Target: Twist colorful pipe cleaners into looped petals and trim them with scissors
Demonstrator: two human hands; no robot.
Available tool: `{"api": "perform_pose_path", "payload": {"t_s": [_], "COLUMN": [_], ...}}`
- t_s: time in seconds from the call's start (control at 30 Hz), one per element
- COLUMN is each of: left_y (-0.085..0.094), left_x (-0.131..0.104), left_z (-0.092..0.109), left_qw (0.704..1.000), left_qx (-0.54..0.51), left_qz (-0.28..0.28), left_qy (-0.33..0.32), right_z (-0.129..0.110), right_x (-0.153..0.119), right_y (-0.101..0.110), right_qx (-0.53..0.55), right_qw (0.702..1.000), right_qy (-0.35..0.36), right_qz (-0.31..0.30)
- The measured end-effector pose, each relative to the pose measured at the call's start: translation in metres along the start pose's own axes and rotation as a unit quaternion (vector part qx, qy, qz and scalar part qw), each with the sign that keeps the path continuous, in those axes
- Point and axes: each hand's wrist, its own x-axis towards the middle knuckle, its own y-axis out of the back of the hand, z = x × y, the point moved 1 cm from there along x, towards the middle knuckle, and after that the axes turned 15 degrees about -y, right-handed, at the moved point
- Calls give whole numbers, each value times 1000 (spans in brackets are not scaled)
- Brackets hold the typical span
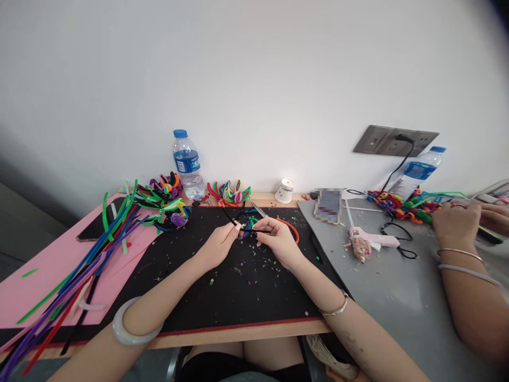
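Observation:
A black pipe cleaner (pixel 228 215) runs between my two hands above the black desk mat (pixel 222 297). My left hand (pixel 218 244) pinches it near a bend, thumb and forefinger together. Fingertips of my right hand (pixel 280 241) grip the same black strand a little to the right. Just behind the hands lie scissors (pixel 259 210), partly hidden, beside small blue and green pipe cleaner pieces (pixel 249 220). An orange-red pipe cleaner (pixel 292 227) curves past my right hand. A multicoloured pipe cleaner bunch (pixel 229 193) sits at the mat's back edge.
Long loose pipe cleaners (pixel 85 276) cross the pink sheet (pixel 35 276) at left, near a phone (pixel 89 228). A water bottle (pixel 186 164) and paper cup (pixel 284 191) stand by the wall. At right are a glue gun (pixel 374 239) and a co-worker's hands (pixel 457 220).

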Motion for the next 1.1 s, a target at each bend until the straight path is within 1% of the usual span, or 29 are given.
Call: {"api": "perform_pose_path", "payload": {"t_s": [0.13, 0.3, 0.5, 0.6, 0.73, 0.93, 1.1], "left_y": [2, 6, 2, 1, 1, 1, 0], "left_x": [1, 2, 1, -1, -2, -4, -5], "left_z": [6, 16, 10, 7, 9, 11, 9], "left_qw": [1000, 993, 986, 982, 979, 974, 964], "left_qx": [17, 65, 67, 76, 92, 100, 130], "left_qz": [-19, -87, -138, -155, -164, -193, -218], "left_qy": [-10, -44, -62, -71, -81, -62, -83], "right_z": [2, 2, 1, 1, 1, 1, 1], "right_x": [1, 0, 0, 0, -1, -2, -1], "right_y": [3, 5, 3, 2, 1, -1, -1], "right_qx": [10, 22, 41, 38, 24, -17, -34], "right_qw": [1000, 999, 998, 998, 997, 996, 996], "right_qy": [-8, -26, -38, -44, -52, -61, -63], "right_qz": [3, -6, -19, -29, -41, -57, -50]}}
